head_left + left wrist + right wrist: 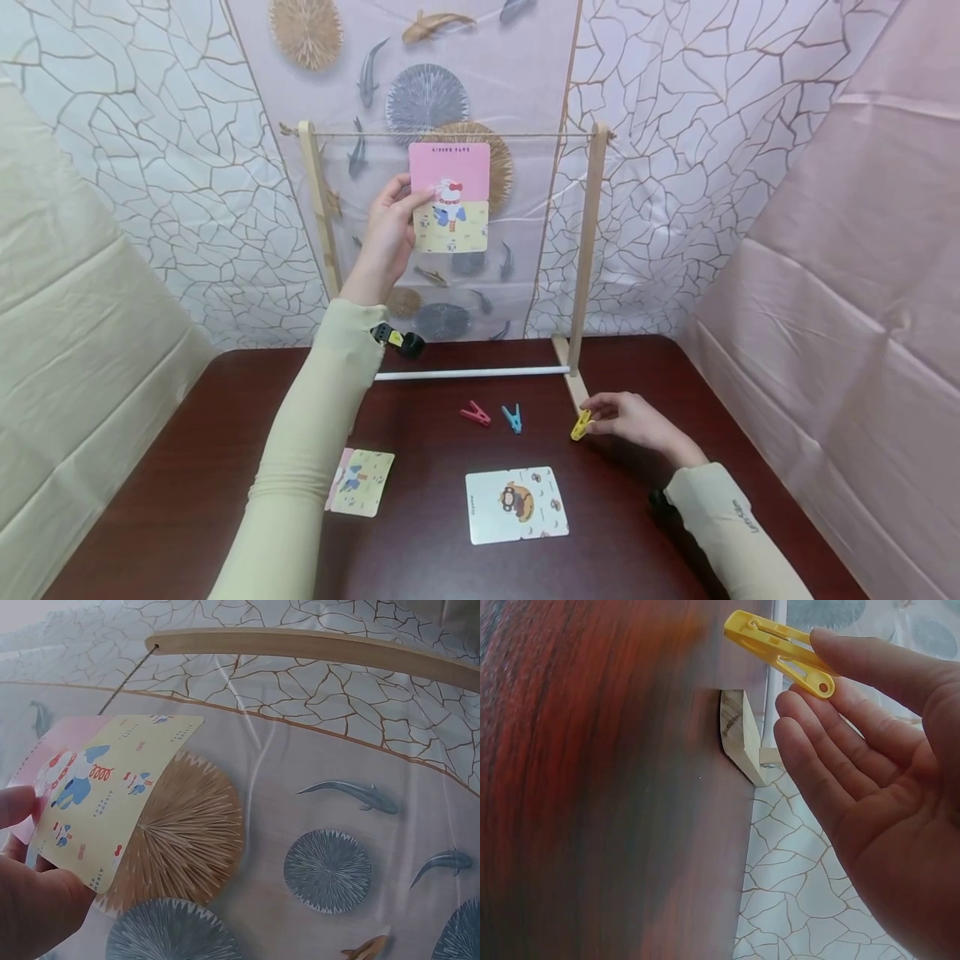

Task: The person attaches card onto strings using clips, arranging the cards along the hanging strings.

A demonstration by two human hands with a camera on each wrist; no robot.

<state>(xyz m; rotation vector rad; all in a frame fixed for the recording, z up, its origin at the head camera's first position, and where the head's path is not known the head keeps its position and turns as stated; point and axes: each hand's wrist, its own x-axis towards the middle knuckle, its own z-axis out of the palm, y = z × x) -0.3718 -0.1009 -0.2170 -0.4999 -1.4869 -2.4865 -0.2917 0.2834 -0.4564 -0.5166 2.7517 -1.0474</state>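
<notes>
My left hand (pixel 392 229) pinches a pink and yellow card (pixel 450 229) by its left edge, thumb across its front. In the head view the card's top edge appears just under the string (pixel 525 134) of a wooden frame (pixel 588 242); whether they touch I cannot tell. At the right, my right hand (pixel 637 422) pinches a yellow clothespin (pixel 581 425) between thumb and forefinger, close to the frame's foot. The right wrist view shows the clothespin (pixel 776 652) by one end, its other fingers loosely extended.
A red clothespin (pixel 476 413) and a blue clothespin (pixel 513 418) lie mid-table. Nearer lie a white card with a monkey picture (pixel 491 510) and, partly behind my left sleeve, another pink and yellow card (pixel 363 483). A white bar (pixel 472 373) spans the frame low down.
</notes>
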